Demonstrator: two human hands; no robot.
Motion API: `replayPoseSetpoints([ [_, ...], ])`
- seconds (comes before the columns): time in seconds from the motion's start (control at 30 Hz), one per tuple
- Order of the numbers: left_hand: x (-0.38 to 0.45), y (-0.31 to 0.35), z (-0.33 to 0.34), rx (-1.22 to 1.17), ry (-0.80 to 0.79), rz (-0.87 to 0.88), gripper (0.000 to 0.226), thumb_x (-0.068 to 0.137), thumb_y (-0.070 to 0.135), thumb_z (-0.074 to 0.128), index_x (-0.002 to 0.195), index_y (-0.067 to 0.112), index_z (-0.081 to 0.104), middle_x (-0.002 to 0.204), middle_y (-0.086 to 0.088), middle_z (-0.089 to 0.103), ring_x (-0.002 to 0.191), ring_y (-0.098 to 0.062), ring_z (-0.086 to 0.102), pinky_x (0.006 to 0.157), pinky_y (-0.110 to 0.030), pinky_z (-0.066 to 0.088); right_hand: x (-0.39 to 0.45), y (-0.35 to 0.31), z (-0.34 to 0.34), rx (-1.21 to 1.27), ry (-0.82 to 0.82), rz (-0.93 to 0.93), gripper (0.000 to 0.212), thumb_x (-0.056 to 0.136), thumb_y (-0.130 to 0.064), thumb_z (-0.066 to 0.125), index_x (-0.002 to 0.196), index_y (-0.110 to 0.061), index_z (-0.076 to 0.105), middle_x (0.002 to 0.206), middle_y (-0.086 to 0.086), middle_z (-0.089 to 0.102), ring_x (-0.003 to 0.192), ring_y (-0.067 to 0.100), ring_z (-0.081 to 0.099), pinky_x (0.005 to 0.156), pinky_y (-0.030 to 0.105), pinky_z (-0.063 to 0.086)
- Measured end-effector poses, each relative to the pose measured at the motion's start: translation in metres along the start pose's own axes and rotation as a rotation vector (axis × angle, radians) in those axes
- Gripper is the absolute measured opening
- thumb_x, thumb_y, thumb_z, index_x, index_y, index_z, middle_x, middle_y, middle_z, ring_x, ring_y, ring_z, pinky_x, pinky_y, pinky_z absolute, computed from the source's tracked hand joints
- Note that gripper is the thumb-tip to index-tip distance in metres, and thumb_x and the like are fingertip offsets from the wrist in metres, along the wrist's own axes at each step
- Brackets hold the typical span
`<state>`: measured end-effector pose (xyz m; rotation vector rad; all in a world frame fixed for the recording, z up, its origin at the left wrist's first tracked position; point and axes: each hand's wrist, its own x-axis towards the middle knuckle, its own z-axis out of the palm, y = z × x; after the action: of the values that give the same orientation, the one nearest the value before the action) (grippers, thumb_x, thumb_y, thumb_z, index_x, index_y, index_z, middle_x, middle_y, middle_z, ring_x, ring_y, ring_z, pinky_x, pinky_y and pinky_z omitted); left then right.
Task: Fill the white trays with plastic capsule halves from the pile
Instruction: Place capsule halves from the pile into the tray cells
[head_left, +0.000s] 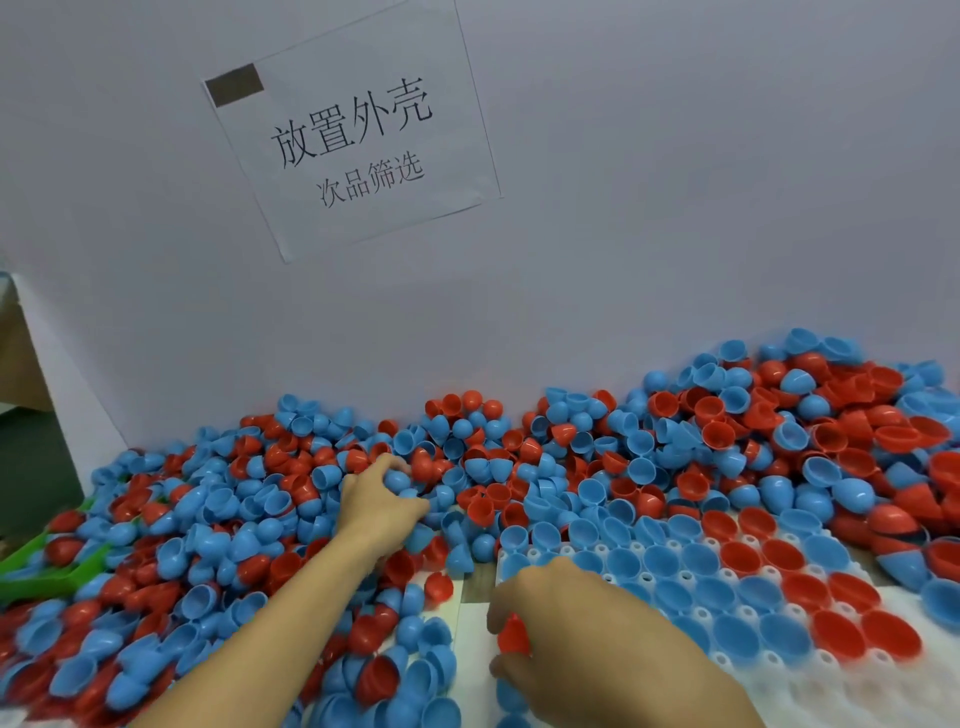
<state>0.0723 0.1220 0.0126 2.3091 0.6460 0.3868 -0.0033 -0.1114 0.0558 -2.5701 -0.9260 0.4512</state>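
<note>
Big loose pile of red and blue hollow plastic capsule halves banked against the grey wall and spread across the bench, thickest at far right. White moulded plastic tray with round sockets lies at lower right, most visible sockets already seated with blue or red halves, open side up; the nearest row looks still bare, though blur makes that hard to confirm. Left hand is out in the middle of the pile, fingers curled round a blue capsule half. Right hand sits at the tray's near-left corner, thumb and fingers pinching a red capsule half, just beside the tray edge. Judgement: halves look very light, thin-walled, rigid and smooth, so they will likely slide, roll and nest into each other; best taken by the rim or cupped over the dome, gently, since a hard squeeze could flex or pop one away. A green plastic scoop lies half buried at far left. A paper sign with printed characters is stuck on the wall.
</note>
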Motion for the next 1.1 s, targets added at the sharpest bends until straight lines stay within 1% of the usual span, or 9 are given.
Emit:
replayPoseSetpoints([
  [0.1,0.004,0.0,-0.01,-0.294,0.085,-0.088,0.027,0.081,0.01,0.073,0.098,0.027,0.062,0.108,-0.01,0.063,0.086,-0.022,0.061,0.065,-0.03,0.048,0.0,0.003,-0.002,0.021,0.041,-0.018,0.012,0.095,-0.03,0.059,0.1,-0.019,0.063,0.094,0.001,0.059,0.084,0.024,0.056,0.067,0.029,0.046],
  [0.23,0.003,0.008,-0.023,-0.742,0.108,-0.241,0.03,0.086,0.009,0.069,0.113,0.021,0.063,0.109,-0.015,0.066,0.087,-0.029,0.064,0.067,-0.037,0.052,-0.002,0.004,-0.004,0.077,0.069,-0.019,0.027,0.096,-0.031,0.058,0.121,-0.023,0.064,0.118,0.001,0.064,0.103,0.023,0.064,0.09,0.039,0.055],
  [0.37,-0.019,0.026,-0.029,-1.128,-0.031,-0.287,0.024,0.087,0.009,0.064,0.109,0.017,0.058,0.091,-0.012,0.063,0.065,-0.022,0.062,0.051,-0.029,0.047,-0.001,0.007,-0.002,0.089,0.141,-0.03,0.017,0.096,-0.031,0.057,0.106,-0.02,0.066,0.1,0.0,0.063,0.09,0.023,0.063,0.081,0.035,0.054],
  [0.57,-0.074,0.041,-0.012,-1.585,-0.135,-0.346,0.011,0.084,0.012,0.066,0.094,0.014,0.061,0.078,-0.007,0.064,0.061,-0.017,0.061,0.049,-0.027,0.046,0.003,0.012,0.0,0.122,0.231,-0.005,0.022,0.099,-0.026,0.049,0.11,-0.027,0.068,0.103,0.001,0.065,0.093,0.019,0.064,0.081,0.037,0.057],
  [0.7,-0.103,0.036,0.008,-1.694,-0.148,-0.362,0.021,0.076,0.011,0.069,0.094,0.017,0.06,0.086,-0.007,0.061,0.066,-0.016,0.058,0.05,-0.028,0.046,0.011,0.018,0.002,0.195,0.33,0.03,0.02,0.097,-0.024,0.049,0.105,-0.024,0.067,0.095,-0.002,0.066,0.084,0.015,0.064,0.079,0.038,0.059],
  [0.9,-0.108,0.033,0.023,-1.658,-0.185,-0.341,0.042,0.071,0.01,0.07,0.111,0.023,0.065,0.094,-0.014,0.069,0.066,-0.021,0.066,0.046,-0.031,0.048,0.018,0.022,0.005,0.37,0.453,0.014,0.007,0.099,-0.033,0.053,0.097,-0.039,0.055,0.092,-0.011,0.062,0.073,0.01,0.064,0.07,0.028,0.058],
  [0.97,-0.106,0.036,0.024,-1.582,-0.159,-0.288,0.047,0.07,0.012,0.071,0.115,0.025,0.067,0.096,-0.014,0.071,0.067,-0.022,0.068,0.047,-0.032,0.049,0.018,0.021,0.004,0.438,0.515,-0.034,0.01,0.097,-0.032,0.057,0.091,-0.04,0.054,0.082,-0.011,0.064,0.078,0.005,0.063,0.067,0.02,0.055],
  [1.03,-0.101,0.036,0.025,-1.502,-0.105,-0.254,0.049,0.068,0.014,0.072,0.115,0.029,0.068,0.095,-0.011,0.072,0.067,-0.02,0.069,0.051,-0.034,0.053,0.018,0.018,0.003,0.485,0.562,-0.09,0.009,0.094,-0.037,0.061,0.088,-0.041,0.055,0.092,-0.026,0.061,0.085,-0.003,0.06,0.068,0.012,0.05],
  [1.1,-0.096,0.036,0.026,-1.424,-0.084,-0.212,0.042,0.077,0.013,0.071,0.113,0.034,0.068,0.094,-0.008,0.073,0.069,-0.019,0.069,0.057,-0.036,0.056,0.019,0.016,0.005,0.483,0.605,-0.141,0.005,0.09,-0.043,0.062,0.09,-0.041,0.057,0.098,-0.027,0.058,0.091,-0.002,0.06,0.07,0.012,0.048],
])
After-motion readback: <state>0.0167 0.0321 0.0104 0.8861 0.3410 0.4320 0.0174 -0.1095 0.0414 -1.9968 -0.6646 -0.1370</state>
